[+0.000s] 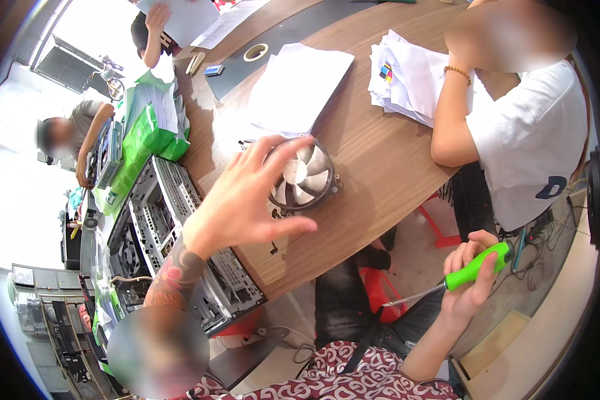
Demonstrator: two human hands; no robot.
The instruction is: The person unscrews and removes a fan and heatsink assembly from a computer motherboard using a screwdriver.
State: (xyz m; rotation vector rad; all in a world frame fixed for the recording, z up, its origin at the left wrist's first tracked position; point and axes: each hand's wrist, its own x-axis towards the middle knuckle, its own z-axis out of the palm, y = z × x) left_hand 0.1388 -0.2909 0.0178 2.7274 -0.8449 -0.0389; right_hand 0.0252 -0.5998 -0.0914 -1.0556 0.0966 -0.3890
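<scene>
My left hand reaches over the wooden table with its fingers spread and its thumb apart. Under and beside those fingers lies a round computer cooling fan with pale blades in a dark frame; whether the fingertips touch it I cannot tell. A few small dark parts lie on the wood below the palm. Off the table's edge, at the right, my right hand grips a screwdriver by its bright green handle. Its thin metal shaft points left, over my lap.
An opened metal computer case stands left of my left forearm. Papers and a tape roll lie beyond the fan. A person in a white shirt sits at the right, elbow on the table by a paper stack. Others work farther back.
</scene>
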